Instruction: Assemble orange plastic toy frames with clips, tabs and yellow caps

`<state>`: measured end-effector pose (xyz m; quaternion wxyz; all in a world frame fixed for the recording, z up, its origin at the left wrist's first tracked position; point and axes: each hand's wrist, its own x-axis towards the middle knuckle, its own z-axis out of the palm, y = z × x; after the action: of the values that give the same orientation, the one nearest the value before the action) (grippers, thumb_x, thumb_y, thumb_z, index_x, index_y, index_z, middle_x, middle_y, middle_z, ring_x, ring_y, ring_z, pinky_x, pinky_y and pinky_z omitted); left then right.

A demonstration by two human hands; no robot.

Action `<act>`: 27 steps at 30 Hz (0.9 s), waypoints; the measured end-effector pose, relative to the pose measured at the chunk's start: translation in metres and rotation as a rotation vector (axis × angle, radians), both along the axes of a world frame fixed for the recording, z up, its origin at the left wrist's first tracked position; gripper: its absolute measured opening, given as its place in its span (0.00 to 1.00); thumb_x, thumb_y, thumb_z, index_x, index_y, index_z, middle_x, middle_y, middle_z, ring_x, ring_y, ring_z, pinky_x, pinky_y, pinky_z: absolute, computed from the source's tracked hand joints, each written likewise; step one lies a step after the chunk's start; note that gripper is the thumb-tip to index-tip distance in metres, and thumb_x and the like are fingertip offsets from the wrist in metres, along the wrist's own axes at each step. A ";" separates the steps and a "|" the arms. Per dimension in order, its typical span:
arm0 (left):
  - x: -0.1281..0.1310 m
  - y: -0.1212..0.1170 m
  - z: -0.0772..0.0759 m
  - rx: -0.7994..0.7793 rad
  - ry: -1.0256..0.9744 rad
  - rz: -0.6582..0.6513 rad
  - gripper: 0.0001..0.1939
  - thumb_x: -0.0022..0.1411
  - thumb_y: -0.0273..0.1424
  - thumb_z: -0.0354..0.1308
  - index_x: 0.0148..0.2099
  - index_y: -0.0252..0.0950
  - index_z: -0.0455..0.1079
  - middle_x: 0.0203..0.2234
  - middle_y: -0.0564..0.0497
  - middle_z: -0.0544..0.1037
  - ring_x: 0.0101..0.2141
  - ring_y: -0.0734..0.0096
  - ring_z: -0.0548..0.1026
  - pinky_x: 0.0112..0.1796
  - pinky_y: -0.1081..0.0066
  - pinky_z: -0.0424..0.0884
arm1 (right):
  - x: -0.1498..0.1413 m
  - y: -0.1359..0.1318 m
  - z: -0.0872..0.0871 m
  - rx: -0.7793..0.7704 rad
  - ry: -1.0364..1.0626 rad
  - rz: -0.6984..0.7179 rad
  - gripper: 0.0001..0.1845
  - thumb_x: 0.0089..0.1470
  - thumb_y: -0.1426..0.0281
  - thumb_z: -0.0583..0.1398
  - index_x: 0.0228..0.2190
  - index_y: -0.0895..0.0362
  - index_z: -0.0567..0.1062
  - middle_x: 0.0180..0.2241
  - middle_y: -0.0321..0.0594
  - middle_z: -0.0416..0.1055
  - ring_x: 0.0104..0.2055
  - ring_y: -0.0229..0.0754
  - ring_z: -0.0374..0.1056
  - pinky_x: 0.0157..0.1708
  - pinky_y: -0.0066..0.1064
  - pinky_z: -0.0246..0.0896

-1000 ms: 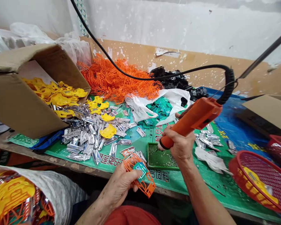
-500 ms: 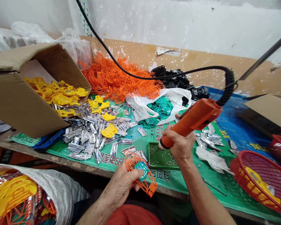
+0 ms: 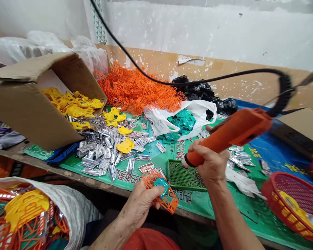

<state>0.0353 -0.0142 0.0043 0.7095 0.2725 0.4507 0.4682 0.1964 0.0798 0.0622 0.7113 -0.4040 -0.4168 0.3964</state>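
My left hand (image 3: pixel 146 196) grips an orange plastic lattice frame (image 3: pixel 171 205), the thumb pressing on a teal plastic piece (image 3: pixel 161 186) that lies against it. Wrapped round an orange electric screwdriver (image 3: pixel 229 135) is my right hand (image 3: pixel 211 161). The screwdriver slants, its pale tip down at the green tray (image 3: pixel 177 188), which contains many small dark bits, perhaps screws. From the tool's upper end a black coiled cable (image 3: pixel 284 90) runs off. Shiny silver pieces (image 3: pixel 101 152) lie heaped left of the tray; whether the tip touches the tray's contents I cannot tell.
A tipped cardboard box (image 3: pixel 23 111) spills yellow parts (image 3: pixel 78 109). Behind are heaps of orange frames (image 3: pixel 138 90) and black parts (image 3: pixel 195 88). A white bag (image 3: pixel 152 121) contains teal pieces. At right is a red basket (image 3: pixel 272 194); at lower left, a filled white sack (image 3: pixel 80 205).
The view has shifted slightly, so most things appear farther right. The screwdriver's upper end has swung right and lower, its tip staying over the tray. My left hand keeps its grip.
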 end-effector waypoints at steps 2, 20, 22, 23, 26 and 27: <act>0.001 0.000 0.001 0.016 0.030 0.007 0.13 0.49 0.32 0.64 0.38 0.34 0.70 0.24 0.56 0.71 0.22 0.79 0.66 0.18 0.80 0.60 | 0.000 -0.009 0.013 0.035 0.062 0.052 0.22 0.36 0.74 0.67 0.38 0.55 0.73 0.21 0.30 0.70 0.21 0.38 0.64 0.24 0.34 0.62; 0.002 0.002 -0.002 0.021 0.088 0.048 0.13 0.46 0.34 0.65 0.34 0.33 0.72 0.18 0.57 0.70 0.17 0.80 0.63 0.18 0.77 0.63 | -0.039 -0.065 0.035 0.105 0.040 0.271 0.34 0.42 0.77 0.64 0.51 0.44 0.68 0.24 0.30 0.69 0.26 0.39 0.66 0.32 0.37 0.68; 0.002 0.003 -0.002 0.017 0.091 0.051 0.14 0.46 0.35 0.66 0.35 0.33 0.72 0.18 0.57 0.69 0.16 0.80 0.63 0.18 0.77 0.62 | -0.039 -0.065 0.034 0.106 0.037 0.272 0.35 0.42 0.77 0.64 0.51 0.44 0.68 0.24 0.30 0.69 0.26 0.39 0.66 0.32 0.37 0.68; 0.002 0.003 -0.003 0.014 0.092 0.053 0.14 0.46 0.35 0.66 0.35 0.33 0.72 0.17 0.57 0.69 0.16 0.79 0.63 0.18 0.77 0.62 | -0.039 -0.065 0.033 0.102 0.035 0.276 0.35 0.42 0.77 0.64 0.52 0.44 0.67 0.25 0.30 0.69 0.27 0.39 0.66 0.31 0.37 0.68; 0.004 0.003 -0.003 0.003 0.099 0.066 0.13 0.45 0.34 0.66 0.33 0.33 0.72 0.17 0.57 0.68 0.16 0.79 0.62 0.18 0.77 0.61 | -0.039 -0.065 0.030 0.071 0.012 0.278 0.36 0.42 0.76 0.65 0.53 0.44 0.66 0.25 0.30 0.70 0.27 0.40 0.66 0.30 0.37 0.67; 0.004 0.003 -0.003 0.000 0.104 0.067 0.12 0.45 0.34 0.66 0.32 0.34 0.72 0.17 0.57 0.68 0.16 0.79 0.62 0.18 0.77 0.61 | -0.039 -0.065 0.030 0.061 0.005 0.274 0.36 0.42 0.76 0.65 0.53 0.44 0.66 0.24 0.30 0.70 0.27 0.40 0.66 0.30 0.37 0.67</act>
<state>0.0391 -0.0110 0.0013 0.6692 0.2814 0.4956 0.4769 0.1571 0.0151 0.0919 0.6636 -0.3202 -0.4781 0.4780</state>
